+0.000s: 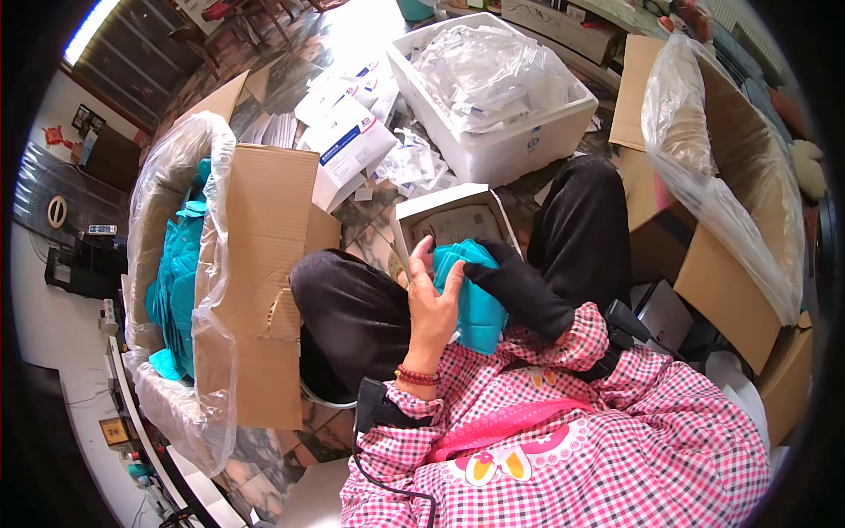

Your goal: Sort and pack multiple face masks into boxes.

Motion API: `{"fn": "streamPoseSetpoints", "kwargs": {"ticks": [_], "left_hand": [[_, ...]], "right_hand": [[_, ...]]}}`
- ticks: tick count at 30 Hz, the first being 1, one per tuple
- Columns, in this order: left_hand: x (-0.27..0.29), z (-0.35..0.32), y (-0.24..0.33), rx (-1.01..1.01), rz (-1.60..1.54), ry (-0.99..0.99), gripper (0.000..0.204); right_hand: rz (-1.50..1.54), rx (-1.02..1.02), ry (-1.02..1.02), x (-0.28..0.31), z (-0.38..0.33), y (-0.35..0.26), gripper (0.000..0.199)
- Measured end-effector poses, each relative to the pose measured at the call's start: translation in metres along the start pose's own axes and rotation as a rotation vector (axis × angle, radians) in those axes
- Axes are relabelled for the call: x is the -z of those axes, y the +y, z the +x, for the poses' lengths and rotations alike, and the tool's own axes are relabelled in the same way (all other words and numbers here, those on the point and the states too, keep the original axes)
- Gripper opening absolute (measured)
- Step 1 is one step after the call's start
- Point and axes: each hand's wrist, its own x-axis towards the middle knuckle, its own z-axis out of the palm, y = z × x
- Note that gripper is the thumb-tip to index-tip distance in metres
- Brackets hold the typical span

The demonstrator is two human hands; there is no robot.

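Between my two hands is a small stack of teal folded face masks [481, 319], held upright in front of my body. My left hand [429, 308], bare with a beaded bracelet at the wrist, grips the left edge with the thumb across the near face. My right hand [515, 280], in a black glove, is closed on the upper right edge; its fingertips are partly hidden. Just beyond my hands, between my knees, an open white box [444, 204] holds a flat packet with printing on it [459, 225].
On the left, a plastic-lined carton [264, 273] holds many teal masks [180, 282]. Ahead stand a white foam box [502, 154] full of clear plastic bags [493, 75] and some white printed cartons [352, 145]. Another lined carton [726, 282] is at right.
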Motion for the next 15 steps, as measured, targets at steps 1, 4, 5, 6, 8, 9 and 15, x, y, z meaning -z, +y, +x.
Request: {"fn": "streamPoseSetpoints", "kwargs": {"ticks": [1,4,5,6,8,9,15], "left_hand": [[0.002,-0.002,-0.008,-0.037,-0.015,-0.028,0.048],[0.007,-0.014,-0.006,0.104,-0.060,-0.096,0.045],[0.007,-0.016,-0.003,0.152,-0.049,-0.085,0.043],[0.008,-0.018,0.000,0.157,-0.052,-0.086,0.043],[0.008,-0.017,0.010,0.212,0.065,-0.114,0.045],[0.006,-0.016,0.016,0.170,0.132,-0.077,0.048],[0.004,-0.011,0.006,0.259,0.157,0.049,0.038]], "right_hand": [[-0.194,-0.006,0.040,0.001,-0.009,-0.012,0.059],[-0.450,0.033,0.018,0.006,-0.036,-0.022,0.080],[-0.495,0.070,-0.004,0.004,-0.043,-0.020,0.080],[-0.539,0.108,-0.026,0.002,-0.049,-0.022,0.081],[-0.521,0.147,-0.027,-0.003,-0.050,-0.026,0.079],[-0.584,0.250,-0.068,-0.003,-0.046,-0.025,0.079],[-0.543,0.306,-0.075,-0.016,-0.038,-0.016,0.076]]}}
